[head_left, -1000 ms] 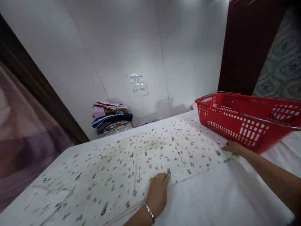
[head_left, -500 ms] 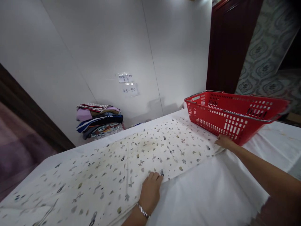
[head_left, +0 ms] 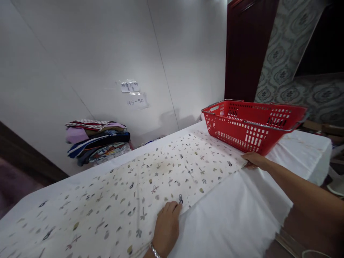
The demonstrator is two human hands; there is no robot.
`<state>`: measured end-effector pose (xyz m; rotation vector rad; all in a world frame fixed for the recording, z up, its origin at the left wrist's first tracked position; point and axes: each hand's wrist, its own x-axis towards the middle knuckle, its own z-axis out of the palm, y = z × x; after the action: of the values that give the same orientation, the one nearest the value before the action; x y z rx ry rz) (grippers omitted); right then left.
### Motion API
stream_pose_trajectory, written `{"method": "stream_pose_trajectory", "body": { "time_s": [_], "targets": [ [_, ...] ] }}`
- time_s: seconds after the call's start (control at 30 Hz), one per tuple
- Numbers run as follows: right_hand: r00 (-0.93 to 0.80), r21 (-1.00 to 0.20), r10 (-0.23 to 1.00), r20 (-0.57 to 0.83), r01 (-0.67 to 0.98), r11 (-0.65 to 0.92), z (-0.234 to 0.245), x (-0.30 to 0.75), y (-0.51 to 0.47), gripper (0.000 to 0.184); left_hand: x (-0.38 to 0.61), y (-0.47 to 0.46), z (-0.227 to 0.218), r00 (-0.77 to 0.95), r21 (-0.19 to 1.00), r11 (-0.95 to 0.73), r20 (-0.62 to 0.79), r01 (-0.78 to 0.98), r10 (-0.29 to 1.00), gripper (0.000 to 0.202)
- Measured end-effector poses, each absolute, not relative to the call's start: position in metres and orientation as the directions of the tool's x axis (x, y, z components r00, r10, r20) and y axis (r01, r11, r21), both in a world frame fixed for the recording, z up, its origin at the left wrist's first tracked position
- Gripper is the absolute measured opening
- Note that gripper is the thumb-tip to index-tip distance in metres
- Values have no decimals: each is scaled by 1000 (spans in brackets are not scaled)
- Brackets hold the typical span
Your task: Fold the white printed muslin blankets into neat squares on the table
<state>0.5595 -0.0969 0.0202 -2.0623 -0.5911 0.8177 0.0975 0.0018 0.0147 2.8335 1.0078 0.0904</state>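
Observation:
A long cream cloth (head_left: 158, 179) with a small print of leaves and specks lies spread along the table. My left hand (head_left: 167, 224), with a silver bracelet at the wrist, rests palm down on the cloth's near edge. Its fingers lie over the fabric, and the thumb is hidden. At the right end, my right hand (head_left: 254, 160) is closed on the cloth's near corner, just in front of the red basket. The edge between both hands runs fairly straight.
A red plastic basket (head_left: 236, 130) with metal handles stands on the white-covered table (head_left: 231, 215) at the right. Folded clothes (head_left: 98, 139) are piled beyond the far edge. Paper labels (head_left: 135, 102) hang on the white wall. A dark red door (head_left: 247, 46) is behind.
The view has turned right, so everything sits further left. My right hand has closed round the cloth's corner, its fingers tucked under. My left hand stays on the near edge.

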Motion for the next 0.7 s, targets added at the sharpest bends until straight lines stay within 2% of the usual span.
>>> {"method": "stream_pose_trajectory", "body": {
  "time_s": [0.1, 0.13, 0.27, 0.37, 0.7],
  "targets": [
    [649, -826, 630, -427, 3, -563, 23, 560, -100, 11, 96, 2, 14, 775, 159, -766, 8, 623, 632, 56],
    [636, -832, 633, -441, -24, -555, 24, 560, -102, 12, 96, 2, 14, 775, 162, -765, 9, 623, 632, 56],
    [576, -859, 677, -458, -91, -504, 28, 559, -111, 38, 95, 3, 13, 779, 165, -770, 22, 616, 627, 57],
    [562, -879, 701, -439, -108, -464, 27, 558, -115, 46, 95, 3, 12, 780, 171, -774, 40, 610, 624, 55],
    [574, -898, 707, -412, -124, -422, 25, 554, -115, 26, 95, 2, 12, 785, 144, -781, 35, 608, 618, 56]
  ]
}}
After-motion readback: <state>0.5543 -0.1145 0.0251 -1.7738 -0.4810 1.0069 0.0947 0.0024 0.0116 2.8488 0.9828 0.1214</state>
